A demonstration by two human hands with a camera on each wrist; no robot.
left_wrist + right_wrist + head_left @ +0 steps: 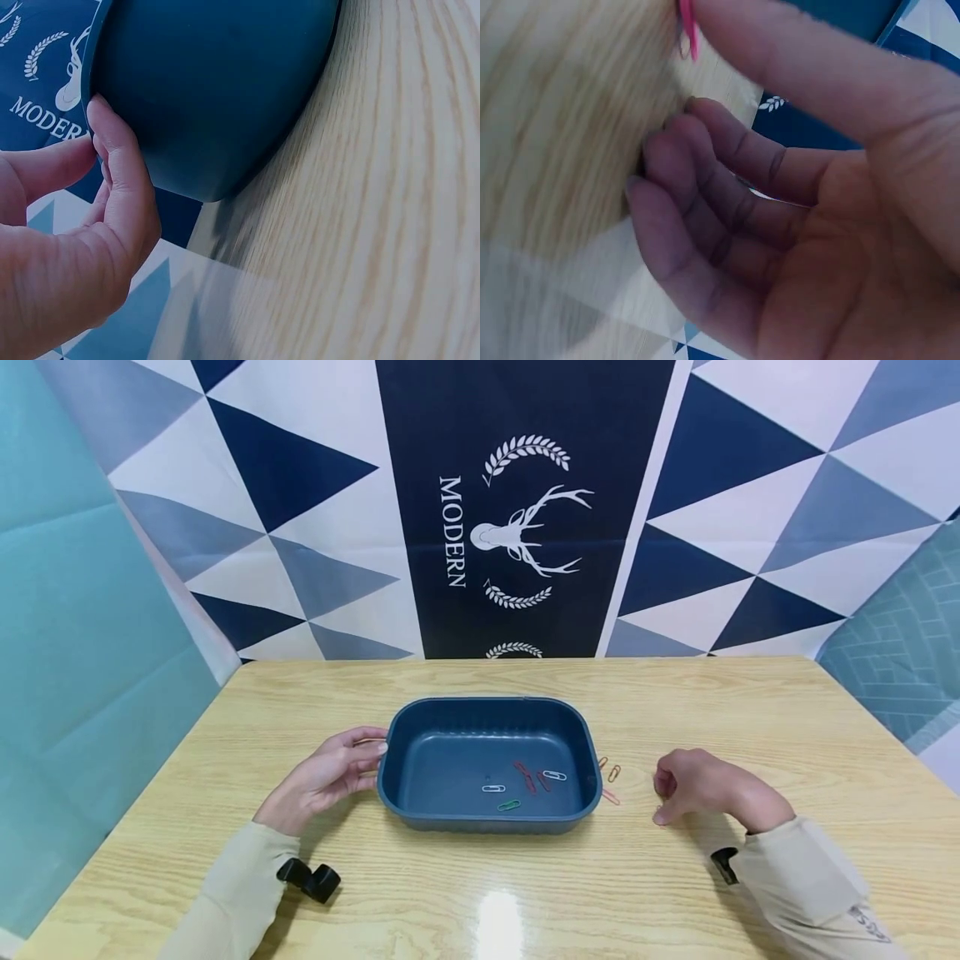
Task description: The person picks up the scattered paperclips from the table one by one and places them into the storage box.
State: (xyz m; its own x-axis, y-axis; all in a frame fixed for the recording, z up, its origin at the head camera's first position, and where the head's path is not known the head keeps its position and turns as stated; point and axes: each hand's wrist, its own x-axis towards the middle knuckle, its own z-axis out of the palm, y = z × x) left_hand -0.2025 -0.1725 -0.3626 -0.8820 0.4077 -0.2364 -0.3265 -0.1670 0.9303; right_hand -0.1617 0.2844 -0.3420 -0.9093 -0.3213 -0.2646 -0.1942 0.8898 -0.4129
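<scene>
A dark blue plastic basin (480, 820) stands on the table with several paper clips in it: white (493, 788), green (508, 805) and red ones. At its left end my left hand (330, 777) pinches the rim between thumb and fingers; the left wrist view shows this hand (97, 240) against the outer wall (210, 97). To the right of the basin my right hand (701, 789) is low over the table, fingers bent and thumb apart from them. In the right wrist view a pink paper clip (688, 30) shows beside the thumb tip, partly hidden.
Several loose paper clips, among them a red one (615, 772) and a pink one (611, 797), lie just right of the basin. The wooden table (420, 893) runs back to a patterned cloth (525, 610). Teal cloth (90, 635) hangs at the left.
</scene>
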